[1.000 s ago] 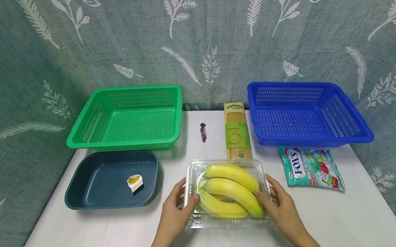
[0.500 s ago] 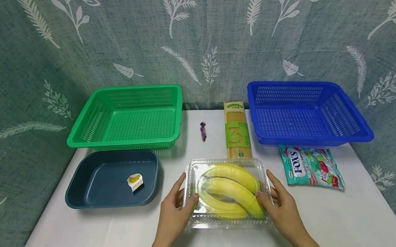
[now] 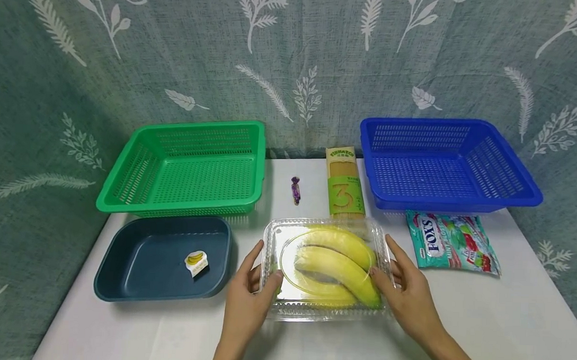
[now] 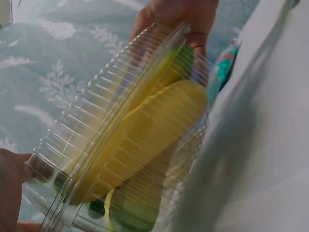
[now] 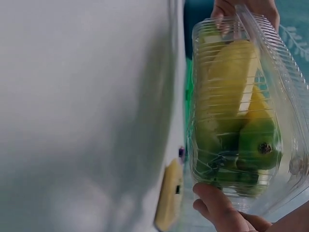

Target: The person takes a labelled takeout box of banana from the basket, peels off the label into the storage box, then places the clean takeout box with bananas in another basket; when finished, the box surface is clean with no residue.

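Observation:
A clear plastic clamshell box (image 3: 286,238) with several yellow bananas (image 3: 335,264) inside is held between both hands at the front middle of the table. My left hand (image 3: 250,300) grips its left end, thumb on the lid and fingers behind the side. At the opposite end my right hand (image 3: 410,298) grips the box in the same way. In the wrist views the box is off the table, and green tips show on the bananas (image 5: 236,72). Its far edge overlaps the near end of a pack of spaghetti (image 3: 344,187) in the head view.
At the back stand a green basket (image 3: 103,205) on the left and a blue basket (image 3: 454,203) on the right. A dark blue tub (image 3: 132,270) holds a small banana-picture label (image 3: 196,262). A purple wrapped candy (image 3: 295,191) and a Fox's candy bag (image 3: 453,243) lie on the white table (image 3: 455,313).
Both hands have raised the banana box a little and shifted it slightly left and away from me. It now covers the near end of the spaghetti pack.

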Tool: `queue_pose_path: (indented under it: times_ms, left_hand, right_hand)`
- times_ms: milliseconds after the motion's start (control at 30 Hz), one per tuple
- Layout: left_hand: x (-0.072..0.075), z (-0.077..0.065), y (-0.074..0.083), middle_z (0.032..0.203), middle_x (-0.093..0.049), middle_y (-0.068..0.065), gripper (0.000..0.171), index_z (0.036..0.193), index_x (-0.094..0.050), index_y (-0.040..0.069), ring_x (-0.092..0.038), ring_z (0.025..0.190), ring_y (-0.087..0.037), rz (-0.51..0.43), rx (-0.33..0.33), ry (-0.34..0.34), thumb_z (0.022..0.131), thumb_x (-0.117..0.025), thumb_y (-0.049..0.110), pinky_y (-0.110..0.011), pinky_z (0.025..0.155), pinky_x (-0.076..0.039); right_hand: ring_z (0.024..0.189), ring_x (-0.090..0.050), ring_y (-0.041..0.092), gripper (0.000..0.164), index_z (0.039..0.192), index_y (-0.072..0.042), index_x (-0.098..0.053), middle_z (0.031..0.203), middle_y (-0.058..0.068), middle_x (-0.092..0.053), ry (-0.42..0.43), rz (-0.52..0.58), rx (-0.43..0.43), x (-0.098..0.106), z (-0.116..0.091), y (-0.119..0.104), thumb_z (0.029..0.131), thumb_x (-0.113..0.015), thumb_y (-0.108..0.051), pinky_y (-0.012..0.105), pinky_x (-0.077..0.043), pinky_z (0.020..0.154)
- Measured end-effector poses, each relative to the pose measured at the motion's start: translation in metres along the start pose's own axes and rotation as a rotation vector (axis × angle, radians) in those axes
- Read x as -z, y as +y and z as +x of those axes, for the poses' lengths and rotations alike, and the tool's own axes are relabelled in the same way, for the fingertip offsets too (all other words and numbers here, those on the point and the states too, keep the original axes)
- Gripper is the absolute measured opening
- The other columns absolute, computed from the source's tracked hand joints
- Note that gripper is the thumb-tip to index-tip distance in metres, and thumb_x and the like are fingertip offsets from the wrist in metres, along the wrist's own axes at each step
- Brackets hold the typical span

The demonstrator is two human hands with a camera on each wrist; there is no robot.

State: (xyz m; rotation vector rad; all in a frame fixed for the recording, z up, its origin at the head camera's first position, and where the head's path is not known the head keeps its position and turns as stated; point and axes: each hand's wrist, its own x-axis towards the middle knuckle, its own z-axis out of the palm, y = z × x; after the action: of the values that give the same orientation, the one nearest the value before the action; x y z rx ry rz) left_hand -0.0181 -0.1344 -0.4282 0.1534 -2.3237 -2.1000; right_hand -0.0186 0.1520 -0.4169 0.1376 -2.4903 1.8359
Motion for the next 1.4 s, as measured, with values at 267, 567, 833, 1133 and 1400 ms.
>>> queue_pose_path:
  times_ms: [267,567,833,1133,1400]
  left_hand:
    - [0.01,0.01,0.018,0.12,-0.07,-0.01,0.067,0.152,-0.042,0.028,-0.073,0.09,-0.026,0.008,-0.051,0.002,0.093,-0.07,0.013,-0.033,0.068,-0.059]
    - [0.026,0.02,0.035,0.125,-0.068,-0.011,0.065,0.154,-0.04,0.024,-0.07,0.099,-0.021,0.141,-0.16,0.021,0.095,-0.069,0.022,-0.028,0.071,-0.055]
    - [0.037,0.025,0.046,0.116,-0.07,-0.014,0.062,0.153,-0.042,0.027,-0.067,0.083,-0.014,0.204,-0.189,0.063,0.096,-0.068,0.022,-0.028,0.056,-0.043]
    - [0.054,0.028,0.063,0.115,-0.071,-0.011,0.059,0.152,-0.043,0.028,-0.071,0.085,-0.014,0.213,-0.178,0.101,0.097,-0.065,0.022,-0.028,0.061,-0.054]
    - [0.071,0.034,0.076,0.115,-0.072,-0.011,0.057,0.152,-0.044,0.022,-0.071,0.084,-0.012,0.219,-0.206,0.121,0.099,-0.063,0.022,-0.025,0.064,-0.056]
  right_hand:
    - [0.104,-0.066,0.023,0.066,0.159,-0.01,-0.027,0.129,0.027,-0.06,0.008,-0.008,0.054,-0.002,0.014,-0.014,0.101,-0.06,-0.014,0.029,-0.058,0.073]
    - [0.111,-0.063,0.032,0.068,0.159,-0.012,-0.025,0.135,0.025,-0.057,-0.008,-0.02,0.091,-0.007,0.031,-0.029,0.101,-0.06,-0.016,0.027,-0.057,0.075]
    - [0.114,-0.062,0.035,0.07,0.16,-0.013,-0.024,0.137,0.024,-0.056,-0.029,-0.04,0.081,-0.012,0.042,-0.045,0.101,-0.061,-0.022,0.03,-0.057,0.078]
    - [0.104,-0.067,0.032,0.073,0.159,-0.007,-0.022,0.132,0.023,-0.06,-0.065,0.02,0.132,-0.024,0.054,-0.06,0.1,-0.063,-0.017,0.032,-0.059,0.075]
    - [0.112,-0.063,0.029,0.077,0.161,-0.013,-0.019,0.136,0.02,-0.058,-0.107,0.042,0.139,-0.033,0.062,-0.074,0.099,-0.064,-0.021,0.034,-0.058,0.08]
